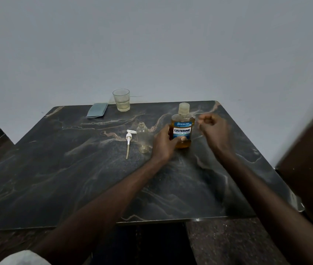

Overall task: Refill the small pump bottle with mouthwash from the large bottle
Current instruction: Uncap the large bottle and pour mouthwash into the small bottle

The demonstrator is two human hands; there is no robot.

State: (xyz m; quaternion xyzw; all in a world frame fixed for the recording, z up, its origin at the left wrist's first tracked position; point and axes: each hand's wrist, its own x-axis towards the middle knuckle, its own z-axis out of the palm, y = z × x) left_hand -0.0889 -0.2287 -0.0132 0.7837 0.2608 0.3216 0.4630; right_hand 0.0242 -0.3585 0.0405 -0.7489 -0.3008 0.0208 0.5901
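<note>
We are looking down on a dark marbled tabletop (75, 188), reading from the near edge toward the wall. Nearest, the left hand (163, 144) is wrapping around the lower body of the large bottle (181, 129) of amber mouthwash, steadying it upright; its cap (184, 108) is on. Just right of the bottle, the right hand (212, 127) is hovering loosely curled, holding nothing and touching nothing. Just left of the large bottle we are seeing the small bottle (142, 138), clear, apparently empty, standing open-necked, with its pump (129, 139) lying beside it. Farther back are standing a glass (121, 100) and a folded cloth (97, 110). We are judging the opening step to be in hand: the next move calls for the right hand to grip and unscrew the cap before any pouring.
</note>
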